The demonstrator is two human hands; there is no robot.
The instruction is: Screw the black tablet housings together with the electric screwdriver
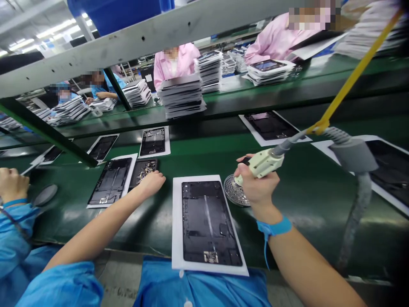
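Note:
My right hand (255, 184), with a blue strap at the wrist, is closed around a pale electric screwdriver (266, 163). Its nose end reaches down over a round metal dish full of holes (232, 194). At a dark tray of small metal parts (146, 169), my left hand (152, 184) has its fingers bent together; the fingertips are partly hidden, and I cannot make out anything in them. Between my hands, close to me, a black tablet housing (209, 224) lies inner side up on a white sheet (177, 238) that overhangs the bench edge.
Another tablet housing (112, 181) lies left of the tray, with several more along the green bench (198, 153). A yellow cord (361, 72) suspends the screwdriver beside a grey pipe (356, 213). A co-worker's hand (13, 184) is at far left. Stacked sheets (182, 96) stand behind.

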